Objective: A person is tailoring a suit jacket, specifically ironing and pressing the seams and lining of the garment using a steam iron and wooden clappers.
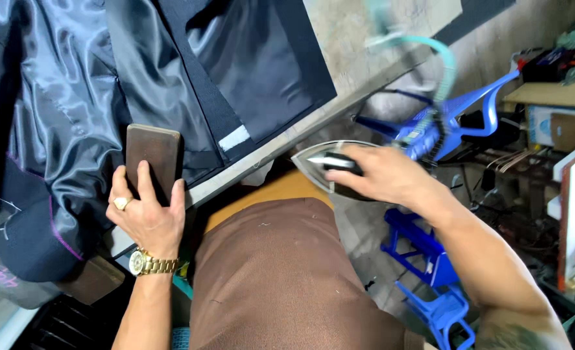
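Left hand (146,214) presses a brown wooden block (152,157) flat onto the dark jacket (60,123) at the table edge (339,97), pinning it, while right hand (381,174) grips the iron (323,163) off the table, clear of the cloth.

left hand (146,217) fingers curled, right hand (381,174) gripping, arm extended

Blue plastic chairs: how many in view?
2. One blue chair upper right beyond the right hand; another blue chair on the floor below that forearm. More may be hidden.
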